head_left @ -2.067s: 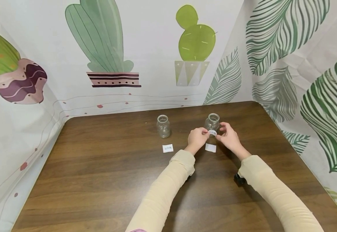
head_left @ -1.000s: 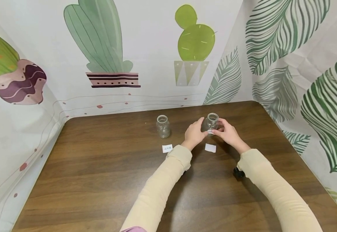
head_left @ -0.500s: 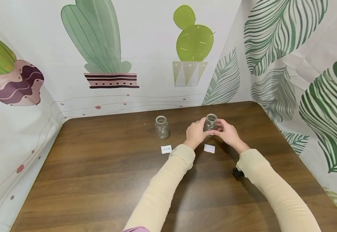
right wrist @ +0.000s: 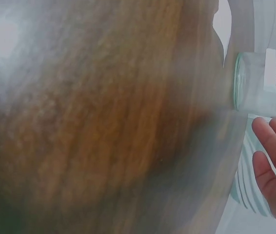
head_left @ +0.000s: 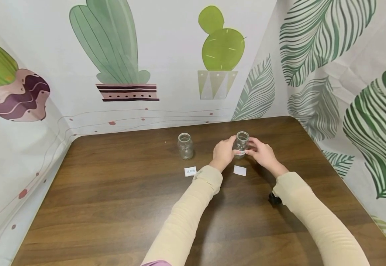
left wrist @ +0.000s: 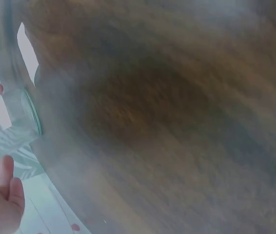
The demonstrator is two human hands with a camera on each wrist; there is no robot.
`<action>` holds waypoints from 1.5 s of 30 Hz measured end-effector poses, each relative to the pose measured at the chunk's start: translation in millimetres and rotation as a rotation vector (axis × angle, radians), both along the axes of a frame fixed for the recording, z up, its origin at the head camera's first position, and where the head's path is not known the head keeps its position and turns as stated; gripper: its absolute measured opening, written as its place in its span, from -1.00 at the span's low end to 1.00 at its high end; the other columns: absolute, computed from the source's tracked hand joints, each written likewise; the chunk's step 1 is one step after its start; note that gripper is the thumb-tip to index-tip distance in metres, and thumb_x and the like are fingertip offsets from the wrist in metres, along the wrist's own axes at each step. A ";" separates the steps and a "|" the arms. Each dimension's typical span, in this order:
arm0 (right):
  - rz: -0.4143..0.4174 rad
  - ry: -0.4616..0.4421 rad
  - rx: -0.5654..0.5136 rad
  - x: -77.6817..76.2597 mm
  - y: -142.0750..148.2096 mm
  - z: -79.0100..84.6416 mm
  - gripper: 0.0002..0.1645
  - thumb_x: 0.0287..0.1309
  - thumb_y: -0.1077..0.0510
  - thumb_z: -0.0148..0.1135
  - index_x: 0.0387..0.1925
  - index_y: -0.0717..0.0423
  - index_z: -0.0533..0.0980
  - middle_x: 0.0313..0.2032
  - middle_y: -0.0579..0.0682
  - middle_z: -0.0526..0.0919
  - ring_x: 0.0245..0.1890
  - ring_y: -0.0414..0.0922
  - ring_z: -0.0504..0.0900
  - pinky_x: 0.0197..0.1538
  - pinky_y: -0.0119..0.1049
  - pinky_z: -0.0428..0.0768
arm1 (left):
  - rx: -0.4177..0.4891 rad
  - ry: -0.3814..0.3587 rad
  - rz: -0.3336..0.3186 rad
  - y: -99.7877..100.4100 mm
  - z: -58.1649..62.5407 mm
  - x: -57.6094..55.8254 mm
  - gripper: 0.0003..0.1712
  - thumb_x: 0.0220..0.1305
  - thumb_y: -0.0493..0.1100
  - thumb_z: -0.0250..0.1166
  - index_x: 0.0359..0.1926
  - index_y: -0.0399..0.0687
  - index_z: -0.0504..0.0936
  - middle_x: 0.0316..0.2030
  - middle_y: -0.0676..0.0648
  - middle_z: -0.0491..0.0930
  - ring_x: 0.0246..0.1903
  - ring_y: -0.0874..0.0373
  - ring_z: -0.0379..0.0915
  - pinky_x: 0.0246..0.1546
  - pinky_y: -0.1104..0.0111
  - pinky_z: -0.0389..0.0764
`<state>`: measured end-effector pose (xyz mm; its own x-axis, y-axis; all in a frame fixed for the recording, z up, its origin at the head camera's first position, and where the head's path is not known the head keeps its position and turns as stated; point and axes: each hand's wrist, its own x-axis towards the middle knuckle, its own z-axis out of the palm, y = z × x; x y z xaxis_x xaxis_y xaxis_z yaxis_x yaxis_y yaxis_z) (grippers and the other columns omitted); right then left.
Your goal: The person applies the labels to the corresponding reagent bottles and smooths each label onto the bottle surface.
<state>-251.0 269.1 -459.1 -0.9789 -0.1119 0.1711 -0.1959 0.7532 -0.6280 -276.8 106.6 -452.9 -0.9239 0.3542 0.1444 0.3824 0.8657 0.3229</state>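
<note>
In the head view, a clear glass bottle (head_left: 242, 142) stands upright toward the back right of the table, between the two hands. A white label with handwritten characters (right wrist: 275, 73) lies against its lower front. My left hand (head_left: 224, 152) holds the bottle's left side, its thumb at the label's left end. On the other side, my right hand (head_left: 264, 157) holds the bottle with its thumb on the label's right end. Some fingertips are hidden behind the glass. A blank white paper piece (head_left: 240, 170) lies on the table just in front.
A second glass bottle (head_left: 185, 147) stands to the left, with a written white label (head_left: 190, 171) in front of it, near the left sleeve. The brown wooden table (head_left: 113, 192) meets a cactus-patterned wall cloth (head_left: 176, 48) at its back edge.
Both hands pinched the label's ends before the bottle; now the label lies against the glass. The left hand has moved round the bottle's left side. The other bottle stays put.
</note>
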 end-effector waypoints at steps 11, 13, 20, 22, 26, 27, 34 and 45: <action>0.023 -0.012 -0.019 2.1 3.4 -1.6 -0.40 0.04 0.19 0.19 0.14 0.20 0.26 -0.01 0.22 0.51 -0.12 0.11 0.57 -0.07 0.02 0.45 | 0.019 0.015 -0.063 -9.1 1.0 -1.7 -0.42 0.05 0.11 0.18 0.15 0.30 0.32 -0.20 0.00 0.64 -0.27 0.09 0.58 -0.35 0.31 0.54; 0.025 -0.019 -0.024 2.3 3.9 -1.5 -0.40 0.05 0.19 0.18 0.15 0.18 0.25 0.00 0.22 0.50 -0.09 0.11 0.55 -0.08 0.01 0.46 | 0.023 0.021 -0.068 -9.5 1.2 -1.0 -0.43 0.06 0.09 0.18 0.15 0.28 0.32 -0.20 0.00 0.64 -0.27 0.10 0.58 -0.34 0.31 0.54; 0.040 -0.034 -0.020 3.4 4.9 -1.1 -0.38 0.06 0.23 0.16 0.17 0.18 0.21 0.02 0.24 0.48 -0.11 0.14 0.56 -0.09 0.01 0.47 | 0.041 0.035 -0.083 -9.3 -3.1 -0.6 -0.42 0.08 0.08 0.18 0.17 0.25 0.30 -0.19 0.02 0.63 -0.25 0.14 0.58 -0.29 0.33 0.54; 0.043 -0.053 -0.027 3.4 4.2 -1.6 -0.34 0.03 0.20 0.19 0.17 0.18 0.19 0.03 0.25 0.47 -0.17 0.15 0.58 -0.14 -0.01 0.50 | 0.051 0.041 -0.089 -9.0 -5.3 -0.9 -0.42 0.09 0.07 0.19 0.17 0.24 0.30 -0.18 0.02 0.63 -0.23 0.15 0.57 -0.26 0.33 0.53; 0.033 -0.092 -0.037 2.4 1.6 -3.7 -0.25 -0.02 0.07 0.26 0.16 0.17 0.15 0.04 0.26 0.46 -0.23 0.13 0.61 -0.26 -0.09 0.55 | 0.066 0.042 -0.092 -8.7 -8.6 -0.4 -0.41 0.08 0.02 0.22 0.17 0.24 0.30 -0.13 0.05 0.60 -0.17 0.17 0.54 -0.19 0.33 0.51; 0.023 -0.098 -0.040 2.0 0.8 -4.1 -0.25 -0.03 0.04 0.26 0.16 0.15 0.15 0.03 0.24 0.46 -0.23 0.12 0.61 -0.28 -0.10 0.55 | 0.067 0.042 -0.091 -8.9 -9.0 -0.1 -0.41 0.08 0.00 0.23 0.17 0.24 0.29 -0.11 0.06 0.59 -0.15 0.17 0.53 -0.18 0.33 0.51; -0.007 -0.081 -0.019 0.4 -2.7 -4.7 -0.26 -0.06 0.07 0.28 0.11 0.15 0.15 -0.02 0.24 0.49 -0.26 0.09 0.61 -0.30 -0.11 0.52 | 0.074 0.066 -0.087 -9.3 -8.8 1.8 -0.41 0.07 -0.04 0.25 0.16 0.21 0.30 -0.09 0.07 0.58 -0.15 0.18 0.53 -0.16 0.34 0.51; -0.024 -0.043 0.032 -1.4 -5.1 -6.9 -0.24 -0.14 0.21 0.32 0.08 0.18 0.14 -0.09 0.23 0.53 -0.36 0.04 0.62 -0.23 -0.04 0.44 | 0.060 0.069 -0.083 -7.6 -10.7 0.9 -0.37 0.06 -0.05 0.26 0.18 0.20 0.27 -0.09 0.06 0.58 -0.16 0.17 0.54 -0.18 0.35 0.52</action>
